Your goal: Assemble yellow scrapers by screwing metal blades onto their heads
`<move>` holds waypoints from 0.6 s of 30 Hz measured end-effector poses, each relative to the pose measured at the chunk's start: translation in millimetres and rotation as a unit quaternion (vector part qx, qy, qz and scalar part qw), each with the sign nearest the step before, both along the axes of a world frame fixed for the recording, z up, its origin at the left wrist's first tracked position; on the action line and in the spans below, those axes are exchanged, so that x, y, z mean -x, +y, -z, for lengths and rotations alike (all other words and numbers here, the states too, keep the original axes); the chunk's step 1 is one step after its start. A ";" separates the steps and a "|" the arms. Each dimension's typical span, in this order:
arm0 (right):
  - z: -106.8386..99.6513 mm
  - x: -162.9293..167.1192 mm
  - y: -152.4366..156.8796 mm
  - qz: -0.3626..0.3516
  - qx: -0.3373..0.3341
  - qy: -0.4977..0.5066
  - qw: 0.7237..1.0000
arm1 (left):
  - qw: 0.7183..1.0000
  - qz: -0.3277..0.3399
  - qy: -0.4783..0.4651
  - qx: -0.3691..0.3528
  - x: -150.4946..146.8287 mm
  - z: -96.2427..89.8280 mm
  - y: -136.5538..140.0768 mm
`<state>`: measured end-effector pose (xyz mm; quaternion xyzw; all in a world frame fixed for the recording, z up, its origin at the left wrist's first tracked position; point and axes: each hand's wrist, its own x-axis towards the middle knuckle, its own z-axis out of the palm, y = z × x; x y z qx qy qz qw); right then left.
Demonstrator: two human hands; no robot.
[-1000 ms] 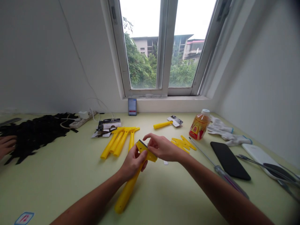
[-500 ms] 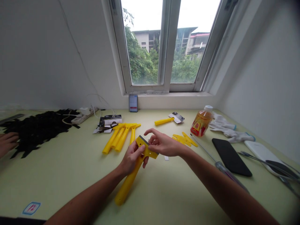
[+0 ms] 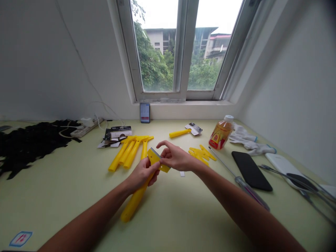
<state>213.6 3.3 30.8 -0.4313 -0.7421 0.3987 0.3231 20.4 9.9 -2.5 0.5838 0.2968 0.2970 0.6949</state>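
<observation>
My left hand grips a light, stiff yellow plastic scraper below its head; my right hand pinches the thin metal blade there, sharp, best held by its flat sides.

Daylight only, entering through the window at top centre; sky there blown out to white, trees and buildings beyond still readable. Desk evenly and softly lit, pale green, no hard glare. Shadows faint and diffuse, falling toward the near edge under the forearms. Side walls grey, dimmer toward the corners. Strong wide-angle bend: window frame and far desk edge bow outward, forearms stretched. Dark vignette at the right corners. Centre sharp; far right edge looks slightly smeared, possibly lens softness.
</observation>
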 end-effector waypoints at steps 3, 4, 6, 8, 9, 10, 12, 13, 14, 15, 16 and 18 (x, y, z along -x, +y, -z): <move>2.1 -12.9 11.7 0.040 -0.037 -0.059 0.997 | 0.999 -0.035 -0.031 0.001 1.1 -0.1 8.4; 3.5 -18.3 16.4 0.062 -0.056 -0.104 0.991 | 0.998 -0.050 -0.042 0.003 2.8 -0.8 12.2; 8.0 -27.3 25.1 0.089 -0.086 -0.194 0.973 | 0.995 -0.080 -0.060 0.008 7.3 -2.9 19.2; 13.9 -31.0 30.6 0.082 -0.100 -0.249 0.960 | 0.992 -0.102 -0.073 0.012 11.2 -5.1 23.6; 17.0 -30.6 31.9 0.071 -0.102 -0.264 0.956 | 0.991 -0.110 -0.078 0.011 12.3 -5.9 24.6; 19.8 -29.1 32.1 0.061 -0.106 -0.281 0.952 | 0.990 -0.116 -0.083 0.009 12.7 -6.3 24.7; 23.9 -24.2 30.5 0.050 -0.119 -0.312 0.941 | 0.989 -0.119 -0.090 0.004 11.6 -6.3 23.3; 25.1 -21.3 28.9 0.047 -0.126 -0.325 0.936 | 0.989 -0.116 -0.091 0.004 10.6 -6.0 22.2; 25.6 -18.6 27.2 0.045 -0.133 -0.337 0.931 | 0.989 -0.111 -0.093 0.005 9.5 -5.6 21.1; 25.8 -16.0 25.5 0.044 -0.139 -0.348 0.926 | 0.990 -0.107 -0.093 0.007 8.5 -5.2 20.1; 25.7 -13.6 23.7 0.041 -0.144 -0.359 0.921 | 0.990 -0.104 -0.093 0.010 7.7 -4.7 19.2; 25.3 -9.1 20.8 0.032 -0.157 -0.377 0.912 | 0.991 -0.100 -0.092 0.016 6.7 -3.6 18.2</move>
